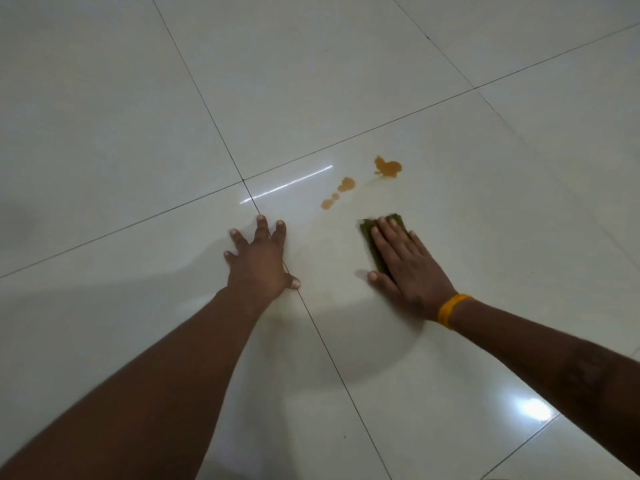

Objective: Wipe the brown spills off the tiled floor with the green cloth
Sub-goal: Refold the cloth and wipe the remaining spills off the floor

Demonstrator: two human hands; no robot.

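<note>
Brown spills lie on the glossy white tiled floor [485, 237]: a larger blot [388, 167] at the far right, a middle blot [346, 184], and small drops [328, 201] trailing toward me. The green cloth [369, 237] lies flat on the tile just below the spills, apart from them. My right hand [408, 265], with a yellow band at the wrist, presses flat on the cloth and covers most of it. My left hand [259, 258] rests on the floor to the left, fingers spread, holding nothing.
Dark grout lines [311, 317] cross the floor, one running under my left hand. A faint wet sheen surrounds the hands. Bright light reflections [531, 408] show at the lower right.
</note>
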